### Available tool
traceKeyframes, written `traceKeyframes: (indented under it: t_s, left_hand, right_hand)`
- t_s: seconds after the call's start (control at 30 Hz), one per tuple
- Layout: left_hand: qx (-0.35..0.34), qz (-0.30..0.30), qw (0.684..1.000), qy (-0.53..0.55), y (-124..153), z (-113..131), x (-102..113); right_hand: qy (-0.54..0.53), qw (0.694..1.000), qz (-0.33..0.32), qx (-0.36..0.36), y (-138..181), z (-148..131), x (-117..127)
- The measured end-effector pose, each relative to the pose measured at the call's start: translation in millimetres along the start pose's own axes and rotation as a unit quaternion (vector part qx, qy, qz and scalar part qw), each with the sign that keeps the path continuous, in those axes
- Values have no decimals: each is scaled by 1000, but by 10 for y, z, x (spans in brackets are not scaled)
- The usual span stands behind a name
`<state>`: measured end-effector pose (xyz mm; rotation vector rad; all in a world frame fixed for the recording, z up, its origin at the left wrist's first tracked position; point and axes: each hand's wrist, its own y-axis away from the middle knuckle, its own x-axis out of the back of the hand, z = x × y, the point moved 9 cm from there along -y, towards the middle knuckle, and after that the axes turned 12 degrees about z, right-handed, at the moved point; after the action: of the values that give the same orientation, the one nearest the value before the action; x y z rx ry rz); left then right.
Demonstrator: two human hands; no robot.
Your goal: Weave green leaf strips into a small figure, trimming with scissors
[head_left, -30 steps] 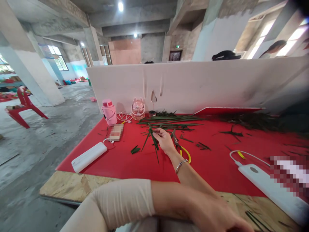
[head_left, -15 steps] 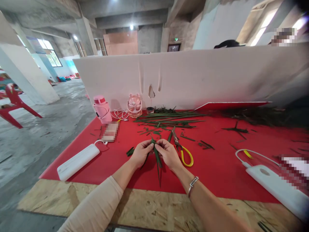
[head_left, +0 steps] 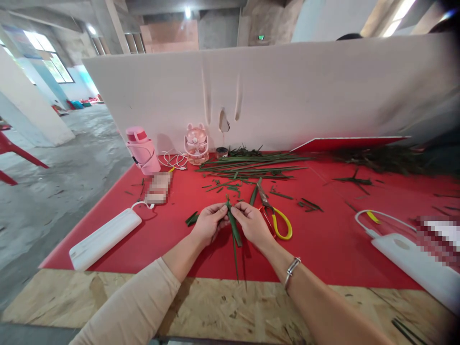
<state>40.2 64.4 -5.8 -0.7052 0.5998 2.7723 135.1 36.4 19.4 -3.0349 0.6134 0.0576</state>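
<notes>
Between my two hands is a green leaf strip bundle (head_left: 234,230), its long ends hanging down toward the table's front. My left hand (head_left: 210,223) pinches the folded upper part with thumb and fingers. From the other side my right hand (head_left: 251,223) pinches the same piece, the fingertips of both hands almost meeting. Just right of my right hand lie scissors (head_left: 282,225) with yellow handles, blades pointing away. A short folded leaf piece (head_left: 192,219) rests left of my left hand. Fingers partly hide the folded top.
Long green leaf strips (head_left: 251,165) and cut scraps lie at the back. A pink bottle (head_left: 143,153), a clear pink bear-eared jug (head_left: 197,143) and a white power bank (head_left: 106,237) stand or lie left. Another white power bank (head_left: 413,263) is right. A white partition (head_left: 269,96) stands behind.
Both hands stay on the leaf bundle, whose hanging strips have shifted and now show a broader leaf face. The whole view has tilted lower and moved slightly closer.
</notes>
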Motion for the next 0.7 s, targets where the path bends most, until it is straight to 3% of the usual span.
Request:
traceKeyframes:
  t_s: [0.13,0.23,0.37,0.53,0.63,0.7]
  left_hand:
    - [-23,-9,999,-28,37,65,-45]
    - [-42,20,997,-64,25,90,-63]
    - [-22,59,996,-64,-32,20,-48]
    - [-54,26,995,-76,-74,7,-65]
    - [-118,-4,985,-124,-44,61,-107]
    - [-148,-16,977,-154,-27,66,-142]
  right_hand:
    - [49,998,28,37,20,-44,54]
    - [88,992,43,76,25,-107,63]
    - [76,994,30,73,0,-79,27]
    - [161,981,20,107,20,-74,84]
    - [251,945,54,205,92,-358,172]
    - [299,886,122,333,202,-753,182]
